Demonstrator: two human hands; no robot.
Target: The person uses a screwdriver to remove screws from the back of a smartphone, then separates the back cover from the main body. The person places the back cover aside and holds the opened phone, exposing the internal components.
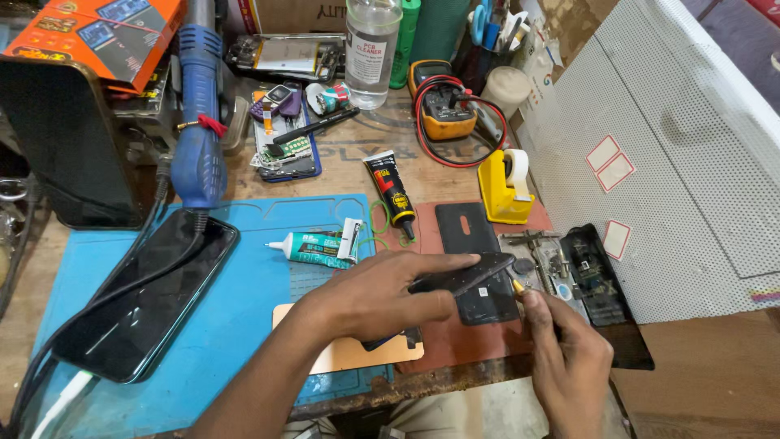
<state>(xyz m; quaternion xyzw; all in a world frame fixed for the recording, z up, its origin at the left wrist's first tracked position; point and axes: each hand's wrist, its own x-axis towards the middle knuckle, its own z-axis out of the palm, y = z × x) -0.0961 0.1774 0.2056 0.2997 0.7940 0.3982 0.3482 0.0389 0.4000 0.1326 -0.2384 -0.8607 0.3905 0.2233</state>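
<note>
Firmly, left-hand fingers [443, 272] around dark phone part [471, 275].

Between the left hand [370, 297] and the right hand [569, 358] the way is narrow, taken up by the dark phone part [463, 275] and the black phone back [475, 260] beneath it. Beyond the left hand, a white glue tube [313, 248] and a black glue tube [392, 193] block the path. Left of it, the blue mat [244, 317] lies bare up to the black smartphone [142, 297] and its cable. Right of the right hand, an opened phone frame [597, 280] sits near a perforated white panel [691, 162].
</note>
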